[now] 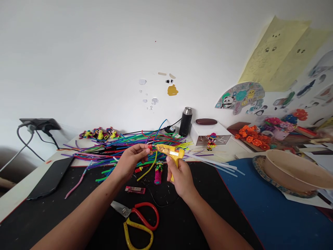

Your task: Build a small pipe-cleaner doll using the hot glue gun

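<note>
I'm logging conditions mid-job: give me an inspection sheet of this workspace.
Surface: black mat on white table; blue mat at right.
Job's things: yellow glue gun pointing toward a small red piece.
Clutter: coloured pipe cleaners piled behind; scissors and pink lighter on the black mat.
Grips: left grip pinches the red piece; right grip holds the glue gun.
Cables: cords plugged into a black outlet at left.
Surroundings: white wall, dark flask, tan bowl.

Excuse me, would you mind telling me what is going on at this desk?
The person's right hand holds a yellow glue gun, its front end close to a small red piece pinched in the left hand; whether they touch is hard to tell. A small figure is on the black mat, with scissors nearer the camera and colourful pipe cleaners spread behind.
</note>
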The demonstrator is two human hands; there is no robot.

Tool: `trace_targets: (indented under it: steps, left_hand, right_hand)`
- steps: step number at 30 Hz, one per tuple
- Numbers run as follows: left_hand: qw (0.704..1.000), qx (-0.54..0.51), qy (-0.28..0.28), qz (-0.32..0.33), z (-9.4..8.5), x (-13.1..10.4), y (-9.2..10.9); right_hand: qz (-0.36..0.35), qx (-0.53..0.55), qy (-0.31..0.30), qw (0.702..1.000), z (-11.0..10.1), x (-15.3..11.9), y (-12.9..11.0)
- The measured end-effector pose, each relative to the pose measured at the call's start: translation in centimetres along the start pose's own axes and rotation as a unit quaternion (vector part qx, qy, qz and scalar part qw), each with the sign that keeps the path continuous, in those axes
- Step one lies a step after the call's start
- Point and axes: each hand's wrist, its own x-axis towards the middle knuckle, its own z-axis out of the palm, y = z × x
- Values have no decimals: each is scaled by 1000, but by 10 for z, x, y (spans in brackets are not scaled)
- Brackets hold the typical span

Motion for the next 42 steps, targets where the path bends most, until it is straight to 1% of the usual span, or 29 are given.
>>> trace_targets:
  steps: [4,10,20,36,42]
  left_hand:
    - [1000,-5,2,-6,1,-1,1]
    - [1000,-4,1,3,0,-1,0]
    - [1000,-14,6,3,1,0,1]
    - [1000,-25,-4,-5,1,-1,1]
    - [999,-29,7,-14,2,-2,2]
  right_hand:
    - [3,1,-3,1000,0,-1,-2]
    - [-3,-3,-2,1000,0,-1,-2]
    - [-8,-14,-8,1000,0,-1,3]
    - [-5,-3,-4,1000,0,0,0]
    - [-2,0,-5,1000,0,-1,-1]
